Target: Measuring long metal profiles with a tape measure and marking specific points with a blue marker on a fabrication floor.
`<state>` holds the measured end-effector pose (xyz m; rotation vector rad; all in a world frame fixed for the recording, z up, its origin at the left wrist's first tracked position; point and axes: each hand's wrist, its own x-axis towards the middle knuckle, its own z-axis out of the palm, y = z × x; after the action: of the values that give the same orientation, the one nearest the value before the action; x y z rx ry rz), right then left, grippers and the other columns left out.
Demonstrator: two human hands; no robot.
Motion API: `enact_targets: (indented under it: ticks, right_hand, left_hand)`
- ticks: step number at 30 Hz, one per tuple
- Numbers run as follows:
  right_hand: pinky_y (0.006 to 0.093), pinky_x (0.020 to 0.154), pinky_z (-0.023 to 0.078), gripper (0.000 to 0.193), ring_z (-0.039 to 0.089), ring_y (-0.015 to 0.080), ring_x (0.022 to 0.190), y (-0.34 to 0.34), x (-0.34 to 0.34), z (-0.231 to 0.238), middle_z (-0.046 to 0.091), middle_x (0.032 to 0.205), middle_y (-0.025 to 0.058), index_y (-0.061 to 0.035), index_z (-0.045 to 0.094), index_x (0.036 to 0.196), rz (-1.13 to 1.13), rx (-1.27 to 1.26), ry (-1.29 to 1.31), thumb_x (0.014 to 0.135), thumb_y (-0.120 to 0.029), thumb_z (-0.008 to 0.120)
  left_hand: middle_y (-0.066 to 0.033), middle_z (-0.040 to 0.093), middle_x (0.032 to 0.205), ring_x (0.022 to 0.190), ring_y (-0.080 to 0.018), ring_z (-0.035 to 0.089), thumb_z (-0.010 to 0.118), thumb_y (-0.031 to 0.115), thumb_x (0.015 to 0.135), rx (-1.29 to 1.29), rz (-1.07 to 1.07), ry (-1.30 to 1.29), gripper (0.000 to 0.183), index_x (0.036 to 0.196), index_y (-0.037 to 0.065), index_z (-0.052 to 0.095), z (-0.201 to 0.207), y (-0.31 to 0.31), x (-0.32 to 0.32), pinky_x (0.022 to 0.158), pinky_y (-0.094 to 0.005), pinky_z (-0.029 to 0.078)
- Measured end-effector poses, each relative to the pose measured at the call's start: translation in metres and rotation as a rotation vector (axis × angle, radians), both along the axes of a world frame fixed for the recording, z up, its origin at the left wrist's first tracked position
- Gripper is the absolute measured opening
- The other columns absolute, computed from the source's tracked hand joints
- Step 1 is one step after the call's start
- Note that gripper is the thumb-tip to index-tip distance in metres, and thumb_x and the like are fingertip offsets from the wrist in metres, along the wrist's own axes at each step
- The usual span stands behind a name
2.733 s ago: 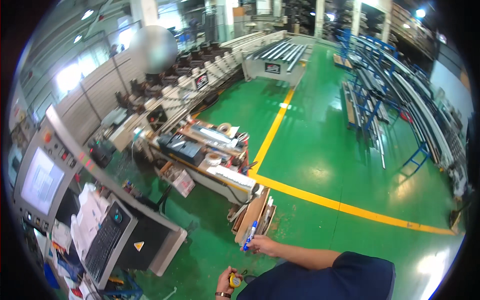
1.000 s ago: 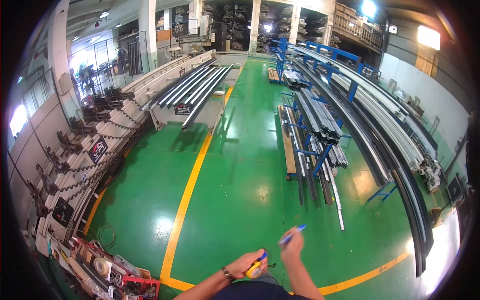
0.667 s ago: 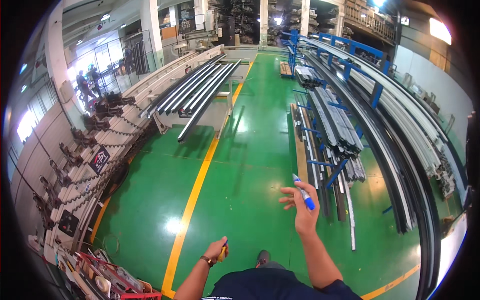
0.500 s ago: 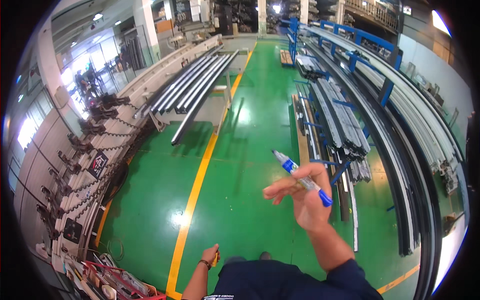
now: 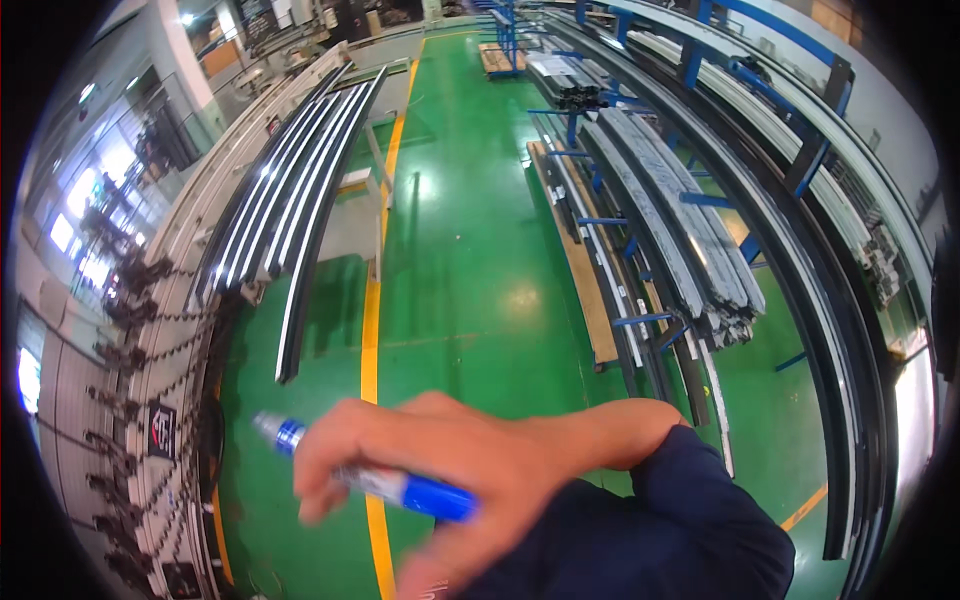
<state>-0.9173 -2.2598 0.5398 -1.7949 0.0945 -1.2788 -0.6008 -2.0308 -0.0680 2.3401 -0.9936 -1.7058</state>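
Note:
My right hand [image 5: 455,445] reaches across in front of my body, blurred by motion. Its fingers are bent around a marker pen [image 5: 440,497] with a silver-white barrel and a blue end. The narrow tip points to the left and the blue end lies by the palm. Part of the barrel is hidden behind the fingers. Beyond the hand, the nearest thing is the low end of a dark metal profile [image 5: 292,330], which juts out from a stand. My left hand is not in view.
Long metal profiles [image 5: 270,190] lie on a stand at the left, beside a machine bed [image 5: 165,330] with clamps and coiled hoses. On the right, a blue rack [image 5: 810,165] holds many long profiles [image 5: 670,215]. A yellow line [image 5: 371,340] runs along the green floor.
My right hand has swung left and nearer with the marker pen, turning its back toward me. The left hand has gone out of view. The view has shifted, so the rack and stand sit lower.

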Motion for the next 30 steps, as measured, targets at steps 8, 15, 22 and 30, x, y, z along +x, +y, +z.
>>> enact_targets:
  ticks: [8, 15, 22, 30]
  right_hand:
    - [0.0416, 0.075, 0.054, 0.039, 0.07, 0.0335, 0.081, -0.267, -0.065, -0.192, 0.072, 0.099, 0.0114, -0.0098, 0.06, 0.112, -0.6, 0.532, 0.678, 0.096, -0.045, 0.064]
    - [0.0288, 0.075, 0.055, 0.036, 0.072, 0.0173, 0.086, -0.389, -0.173, -0.31, 0.073, 0.089, 0.0117, -0.0019, 0.062, 0.118, -0.813, 1.073, 0.289, 0.105, -0.035, 0.055]
    - [0.0257, 0.068, 0.051, 0.042, 0.067, 0.0138, 0.072, -0.646, -0.275, -0.302, 0.069, 0.078, 0.0065, -0.0013, 0.067, 0.122, -0.967, 0.946, 0.251, 0.107, -0.036, 0.049]
    - [0.0307, 0.072, 0.056, 0.031, 0.066, 0.0159, 0.073, -0.962, -0.319, -0.224, 0.066, 0.08, 0.0071, 0.0009, 0.067, 0.115, -0.775, 0.83, 0.137, 0.102, -0.025, 0.056]
  left_hand:
    - [-0.0118, 0.065, 0.068, 0.053, -0.0247, 0.06, 0.052, 0.053, 0.1, 0.003, 0.235, 0.294, 0.052, 0.078, 0.007, 0.061, 0.023, -0.392, 0.014, 0.049, -0.04, 0.048]
    - [-0.007, 0.057, 0.061, 0.052, -0.0216, 0.056, 0.055, 0.051, 0.099, -0.147, 0.307, 0.314, 0.045, 0.081, 0.01, 0.058, 0.068, -0.712, -0.055, 0.05, -0.038, 0.048]
    - [-0.0103, 0.062, 0.064, 0.056, -0.026, 0.061, 0.051, 0.061, 0.097, 0.102, 0.148, 0.21, 0.06, 0.076, 0.006, 0.064, -0.002, -0.818, -0.121, 0.055, -0.0425, 0.049]
    - [-0.0136, 0.071, 0.087, 0.074, -0.0261, 0.065, 0.056, 0.055, 0.097, -0.032, 0.128, 0.013, 0.056, 0.097, 0.001, 0.071, -0.006, -0.92, -0.193, 0.073, -0.0424, 0.053]
